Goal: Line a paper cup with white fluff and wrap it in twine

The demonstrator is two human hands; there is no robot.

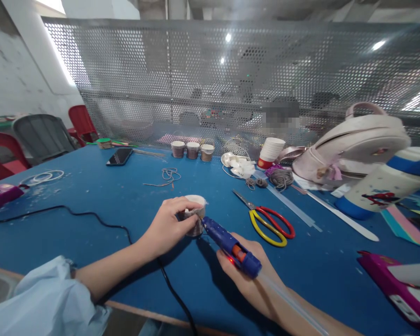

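My left hand (175,221) is closed around a small paper cup (195,201), whose lower side is wrapped in greyish yarn. My right hand (247,266) grips a blue hot glue gun (220,233) with a clear glue stick (294,303) sticking out of its back and a red light glowing on its side. The gun's nozzle points at the cup's side, close to my left fingertips; whether it touches is hard to see. Just right of the gun lie scissors (262,219) with one red and one yellow handle.
Three small wrapped cups (192,149) stand at the back, with stacked paper cups (271,151) and yarn (281,178) farther right. A black cord (101,221) crosses the blue table. A bottle (385,186), bag (357,144) and purple power strip (395,284) occupy the right; a phone (119,157) lies left.
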